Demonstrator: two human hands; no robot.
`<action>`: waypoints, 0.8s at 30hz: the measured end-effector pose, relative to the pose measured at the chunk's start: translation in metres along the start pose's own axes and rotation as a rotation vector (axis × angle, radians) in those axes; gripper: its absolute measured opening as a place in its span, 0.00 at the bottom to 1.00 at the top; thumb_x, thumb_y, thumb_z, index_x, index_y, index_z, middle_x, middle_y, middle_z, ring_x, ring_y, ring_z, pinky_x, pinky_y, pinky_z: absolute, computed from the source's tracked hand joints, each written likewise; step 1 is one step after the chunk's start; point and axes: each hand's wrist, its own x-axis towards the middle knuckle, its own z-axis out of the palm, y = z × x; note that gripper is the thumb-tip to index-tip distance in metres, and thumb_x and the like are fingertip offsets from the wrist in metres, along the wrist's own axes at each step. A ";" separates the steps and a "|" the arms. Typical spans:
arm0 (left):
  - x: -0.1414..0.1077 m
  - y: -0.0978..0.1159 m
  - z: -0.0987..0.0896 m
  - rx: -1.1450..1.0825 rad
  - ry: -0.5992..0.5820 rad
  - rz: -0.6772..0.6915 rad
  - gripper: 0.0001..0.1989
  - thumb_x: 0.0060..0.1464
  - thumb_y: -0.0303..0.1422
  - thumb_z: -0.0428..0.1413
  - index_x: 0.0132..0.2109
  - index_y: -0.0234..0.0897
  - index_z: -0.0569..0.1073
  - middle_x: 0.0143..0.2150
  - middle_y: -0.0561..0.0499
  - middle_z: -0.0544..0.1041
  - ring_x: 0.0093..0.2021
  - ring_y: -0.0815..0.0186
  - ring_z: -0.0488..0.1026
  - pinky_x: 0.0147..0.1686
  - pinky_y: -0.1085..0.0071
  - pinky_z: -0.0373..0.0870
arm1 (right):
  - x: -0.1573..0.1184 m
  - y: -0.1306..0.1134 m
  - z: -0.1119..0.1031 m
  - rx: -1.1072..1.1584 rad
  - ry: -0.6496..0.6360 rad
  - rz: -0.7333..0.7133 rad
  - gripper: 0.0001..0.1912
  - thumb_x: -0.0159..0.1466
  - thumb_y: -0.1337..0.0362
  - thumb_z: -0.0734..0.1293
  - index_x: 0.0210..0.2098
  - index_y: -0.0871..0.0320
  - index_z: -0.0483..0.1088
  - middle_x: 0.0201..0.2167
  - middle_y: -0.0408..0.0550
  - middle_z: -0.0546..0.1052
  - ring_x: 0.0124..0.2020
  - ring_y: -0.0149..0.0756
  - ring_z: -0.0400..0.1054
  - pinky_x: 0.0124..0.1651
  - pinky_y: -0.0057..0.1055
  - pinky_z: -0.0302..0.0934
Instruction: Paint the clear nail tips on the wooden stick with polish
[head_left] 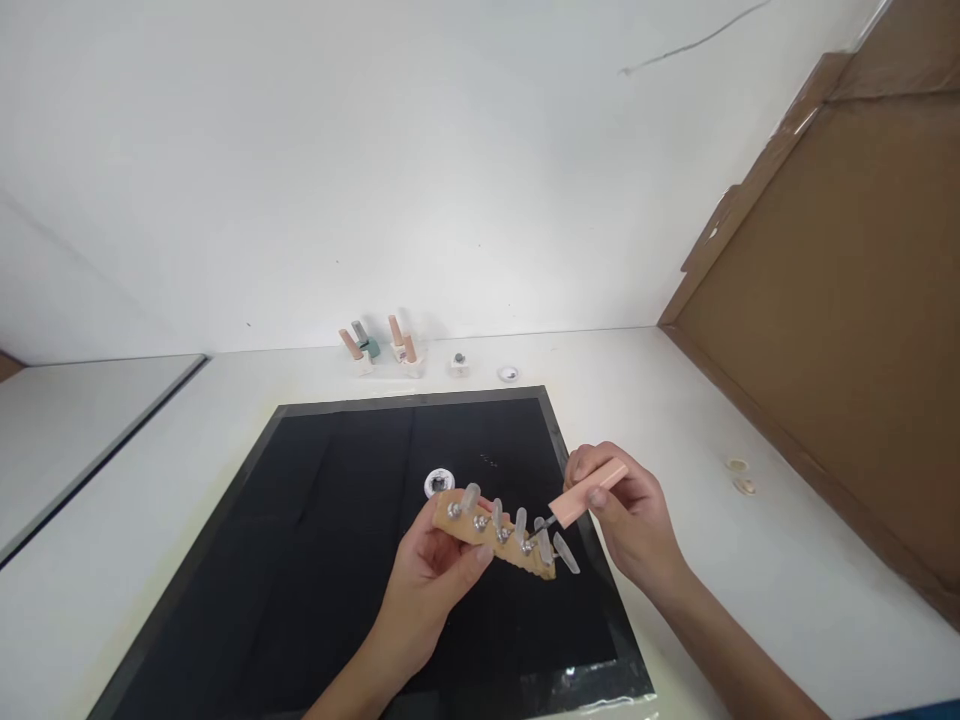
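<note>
My left hand [435,580] grips a tan strip-shaped holder [491,533], its thumb pressed on the near edge. Along the holder stand several silver ball-like mounts and clear nail tips [520,526]. Between the fingers and thumb of my right hand [630,510] is a nail polish brush [589,492] with a pink cap handle, slanting down to the left. Its bristle end is at the nail tips near the holder's right end; whether it touches one I cannot tell. Just behind the holder lies a small round white container [439,483] with something dark inside.
Beneath my hands lies a black mat [337,520] with a grey border. Polish bottles [366,352] stand along the back wall, beside an uncapped bottle [459,366] and a small round dish [508,374]. Two small round pieces [741,475] lie right, near a cardboard panel [832,300].
</note>
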 end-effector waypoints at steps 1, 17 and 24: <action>0.000 0.000 0.000 0.007 -0.028 0.017 0.14 0.46 0.28 0.64 0.42 0.42 0.75 0.40 0.51 0.78 0.44 0.62 0.75 0.44 0.70 0.70 | 0.000 0.000 0.001 -0.014 -0.005 -0.011 0.10 0.59 0.55 0.68 0.28 0.53 0.68 0.23 0.41 0.64 0.24 0.32 0.56 0.26 0.29 0.50; 0.000 -0.001 0.002 0.021 -0.129 -0.012 0.12 0.45 0.25 0.63 0.39 0.40 0.75 0.40 0.50 0.79 0.43 0.63 0.75 0.43 0.71 0.71 | 0.002 -0.002 0.003 -0.121 -0.030 -0.003 0.12 0.60 0.55 0.67 0.25 0.54 0.65 0.22 0.40 0.64 0.24 0.32 0.57 0.27 0.30 0.52; 0.000 0.000 0.003 0.014 -0.134 -0.030 0.12 0.45 0.25 0.63 0.39 0.41 0.75 0.39 0.51 0.79 0.43 0.63 0.75 0.42 0.72 0.71 | 0.003 -0.002 0.003 -0.126 -0.010 0.024 0.12 0.60 0.56 0.67 0.25 0.55 0.66 0.22 0.40 0.64 0.25 0.32 0.58 0.28 0.29 0.53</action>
